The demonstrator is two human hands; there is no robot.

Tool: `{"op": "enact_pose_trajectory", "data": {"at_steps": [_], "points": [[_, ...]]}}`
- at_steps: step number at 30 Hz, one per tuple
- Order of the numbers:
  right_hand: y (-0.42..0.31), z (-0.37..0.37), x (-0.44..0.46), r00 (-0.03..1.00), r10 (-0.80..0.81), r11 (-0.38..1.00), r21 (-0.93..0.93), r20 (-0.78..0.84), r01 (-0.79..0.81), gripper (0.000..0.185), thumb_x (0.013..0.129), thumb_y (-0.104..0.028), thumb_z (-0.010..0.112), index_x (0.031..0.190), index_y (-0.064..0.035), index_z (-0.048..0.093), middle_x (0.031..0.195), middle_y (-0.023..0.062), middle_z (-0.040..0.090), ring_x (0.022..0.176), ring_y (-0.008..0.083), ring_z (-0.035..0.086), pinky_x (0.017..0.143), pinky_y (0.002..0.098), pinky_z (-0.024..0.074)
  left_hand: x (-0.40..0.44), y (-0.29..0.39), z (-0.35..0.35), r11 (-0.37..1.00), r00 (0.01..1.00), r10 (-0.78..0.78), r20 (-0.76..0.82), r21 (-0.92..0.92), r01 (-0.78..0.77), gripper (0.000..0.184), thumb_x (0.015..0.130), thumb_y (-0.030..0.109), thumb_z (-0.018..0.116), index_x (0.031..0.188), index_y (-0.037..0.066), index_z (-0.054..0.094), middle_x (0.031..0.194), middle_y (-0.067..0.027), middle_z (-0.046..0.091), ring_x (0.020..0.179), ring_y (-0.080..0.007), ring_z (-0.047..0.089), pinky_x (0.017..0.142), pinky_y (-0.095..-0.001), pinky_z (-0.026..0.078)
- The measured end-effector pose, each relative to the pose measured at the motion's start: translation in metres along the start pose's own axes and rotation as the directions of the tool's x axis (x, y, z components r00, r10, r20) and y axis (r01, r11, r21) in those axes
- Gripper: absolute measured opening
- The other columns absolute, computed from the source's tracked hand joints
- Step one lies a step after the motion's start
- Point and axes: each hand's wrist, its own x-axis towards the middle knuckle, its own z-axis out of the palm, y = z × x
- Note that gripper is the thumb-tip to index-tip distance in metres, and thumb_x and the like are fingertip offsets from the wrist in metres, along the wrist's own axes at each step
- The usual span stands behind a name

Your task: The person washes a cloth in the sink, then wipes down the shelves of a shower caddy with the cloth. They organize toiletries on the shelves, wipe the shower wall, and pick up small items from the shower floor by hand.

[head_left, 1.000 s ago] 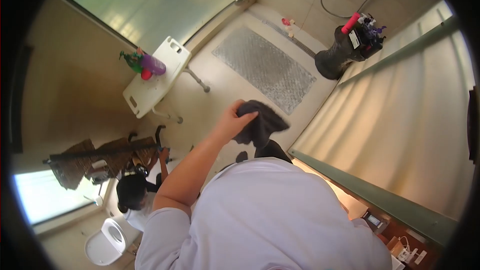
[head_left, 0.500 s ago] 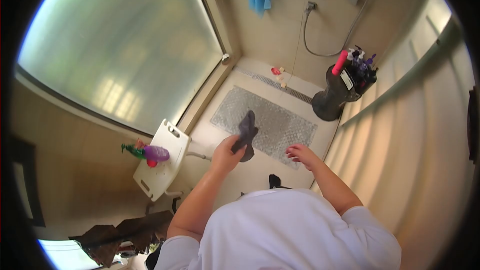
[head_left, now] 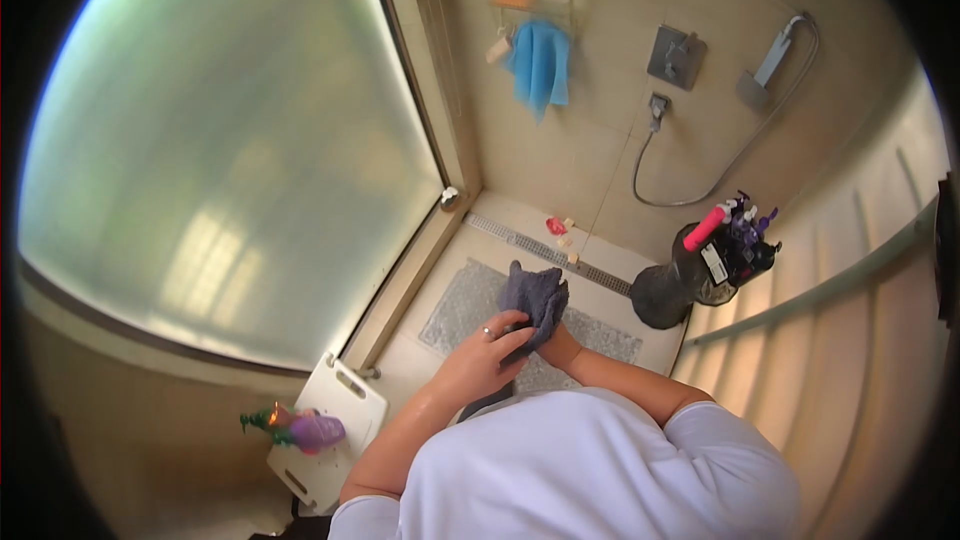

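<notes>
Dark grey cloth (head_left: 537, 302) is bunched at the hands, over the textured mat (head_left: 458, 308); step in hand: two-handed handling. Left hand (head_left: 482, 365) has its grip closed on the near folds; right hand (head_left: 562, 347) touches from the grip's right, fingers hidden, closure cannot be told. Further handling calls for controlling loose folds beyond the grip.

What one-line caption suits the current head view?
Both hands, left and right, hold a dark cloth above a textured shower mat.
</notes>
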Motion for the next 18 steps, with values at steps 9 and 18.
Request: {"op": "enact_pose_trajectory", "data": {"at_steps": [9,18], "points": [[0.010,-0.067,0.171,0.885,0.431,0.296,0.954,-0.175,0.045,0.048,0.088,-0.043,0.045,0.118,-0.0054,0.045,0.112,0.0085,0.053,0.100,0.0221,0.053,0.088,0.0369,0.0434,0.122,-0.089,-0.083,0.998,1.000,0.012,-0.006,-0.070,-0.012,0.048,0.074,0.006,0.066,0.119,0.010,0.048,0.121,-0.0136,0.044,0.096,-0.0292,0.054,0.076,-0.0337,0.047],[0.076,-0.213,0.365,0.650,0.359,0.679,0.665,-0.670,0.311,0.045,0.091,-0.028,0.041,0.129,-0.0029,0.037,0.130,0.0067,0.042,0.114,0.0208,0.044,0.093,0.0325,0.0361,0.253,-0.196,-0.147,0.998,0.994,-0.028,0.110,0.060,0.022,0.032,0.076,0.007,0.061,0.108,0.010,0.057,0.116,-0.0117,0.050,0.103,-0.0295,0.050,0.083,-0.0353,0.045]]}}
